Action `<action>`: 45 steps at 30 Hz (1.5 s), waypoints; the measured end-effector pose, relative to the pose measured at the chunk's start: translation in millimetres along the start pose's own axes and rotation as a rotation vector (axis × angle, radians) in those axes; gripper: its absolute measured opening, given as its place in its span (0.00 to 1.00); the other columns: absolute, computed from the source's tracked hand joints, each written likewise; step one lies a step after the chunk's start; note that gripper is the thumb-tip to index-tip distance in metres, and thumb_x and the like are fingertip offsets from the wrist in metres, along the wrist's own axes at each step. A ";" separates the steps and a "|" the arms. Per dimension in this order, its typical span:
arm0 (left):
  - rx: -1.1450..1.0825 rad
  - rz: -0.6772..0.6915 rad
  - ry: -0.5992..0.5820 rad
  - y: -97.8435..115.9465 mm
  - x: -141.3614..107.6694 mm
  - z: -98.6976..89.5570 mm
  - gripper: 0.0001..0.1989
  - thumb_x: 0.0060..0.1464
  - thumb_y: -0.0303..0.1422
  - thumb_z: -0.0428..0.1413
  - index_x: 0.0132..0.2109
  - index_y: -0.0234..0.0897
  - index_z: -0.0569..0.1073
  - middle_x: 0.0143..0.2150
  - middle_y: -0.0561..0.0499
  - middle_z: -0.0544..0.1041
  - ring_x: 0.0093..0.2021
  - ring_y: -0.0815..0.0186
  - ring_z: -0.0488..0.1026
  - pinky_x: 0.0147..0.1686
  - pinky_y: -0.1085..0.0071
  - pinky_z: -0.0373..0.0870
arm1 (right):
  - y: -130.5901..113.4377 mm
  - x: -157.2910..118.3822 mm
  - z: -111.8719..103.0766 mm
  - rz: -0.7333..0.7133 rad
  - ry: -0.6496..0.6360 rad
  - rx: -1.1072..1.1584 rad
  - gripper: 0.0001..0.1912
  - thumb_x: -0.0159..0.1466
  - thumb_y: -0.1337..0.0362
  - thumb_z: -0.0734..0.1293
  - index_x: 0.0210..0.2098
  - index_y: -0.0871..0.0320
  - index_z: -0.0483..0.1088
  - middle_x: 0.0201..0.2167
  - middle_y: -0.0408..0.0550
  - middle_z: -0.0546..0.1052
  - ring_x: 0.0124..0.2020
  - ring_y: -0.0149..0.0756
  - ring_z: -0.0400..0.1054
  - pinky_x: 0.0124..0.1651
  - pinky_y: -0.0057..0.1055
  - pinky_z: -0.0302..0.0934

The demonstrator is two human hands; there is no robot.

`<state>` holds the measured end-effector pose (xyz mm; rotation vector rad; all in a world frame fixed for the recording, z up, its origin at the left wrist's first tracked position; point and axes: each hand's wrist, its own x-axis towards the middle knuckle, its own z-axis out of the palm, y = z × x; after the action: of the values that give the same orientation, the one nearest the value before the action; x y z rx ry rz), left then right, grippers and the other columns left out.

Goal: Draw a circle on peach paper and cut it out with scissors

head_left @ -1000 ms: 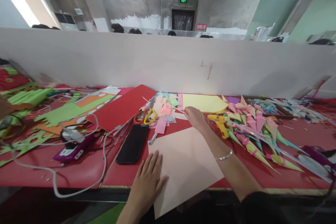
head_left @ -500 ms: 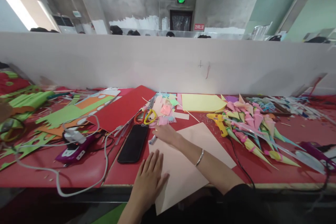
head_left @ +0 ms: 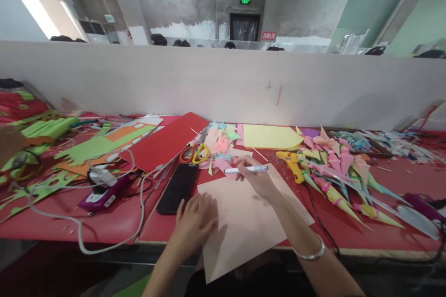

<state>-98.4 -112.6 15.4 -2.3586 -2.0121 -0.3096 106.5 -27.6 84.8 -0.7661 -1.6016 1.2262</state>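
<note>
I am inspecting a red worktop (head_left: 156, 229) through the head camera. At the lower left of the frame, a purple power strip (head_left: 102, 194) is sitting among loose white cable. Left of centre, a dark phone (head_left: 177, 189) is lying flat just beside the left hand (head_left: 198, 217). That hand is resting on the left margin of a pale pink sheet (head_left: 249, 222), fingers loosely bent, with no visible object in its grasp. The sheet is occupying the lower centre, its near corner overhanging the worktop edge. I am judging it light, flexible and prone to slide or crease; flat pressure near a margin should suit it. Right of the left hand and well apart from it, the right hand (head_left: 259, 183) is pinching a white pen (head_left: 256, 168) near the sheet's far edge. I am rating the pen light, stiff and smooth, best held along its barrel; I cannot tell whether it is capped. Farther right, a yellow glue gun (head_left: 292, 164) is lying beside paper cones (head_left: 334, 167).
</note>
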 end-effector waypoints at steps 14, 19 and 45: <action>0.021 -0.416 -0.229 -116.1 21.3 -20.9 0.41 0.42 0.53 0.44 0.60 0.34 0.52 0.63 0.42 0.50 0.62 0.50 0.42 0.56 0.52 0.44 | 57.2 -86.6 -36.4 0.360 0.289 0.054 0.22 0.53 0.48 0.62 0.37 0.59 0.67 0.29 0.48 0.71 0.28 0.34 0.66 0.32 0.30 0.62; 0.029 -0.376 -0.205 -109.3 19.8 -24.9 0.40 0.43 0.52 0.44 0.60 0.33 0.53 0.62 0.40 0.51 0.61 0.49 0.44 0.54 0.50 0.45 | 52.7 -87.4 -33.6 0.346 0.250 0.026 0.20 0.54 0.50 0.62 0.36 0.59 0.68 0.29 0.47 0.71 0.28 0.33 0.65 0.33 0.29 0.61; -0.341 0.022 0.140 -42.1 -20.6 -36.9 0.21 0.52 0.40 0.45 0.52 0.39 0.62 0.51 0.46 0.69 0.52 0.61 0.64 0.49 0.65 0.63 | 51.9 -141.9 -6.6 -0.330 -0.157 -0.997 0.09 0.59 0.69 0.59 0.37 0.50 0.67 0.41 0.46 0.74 0.45 0.37 0.65 0.52 0.37 0.54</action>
<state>-147.6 -131.2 43.5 -2.4547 -2.0023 -0.8533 160.2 -134.8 -7.5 -0.9457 -2.3684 0.1870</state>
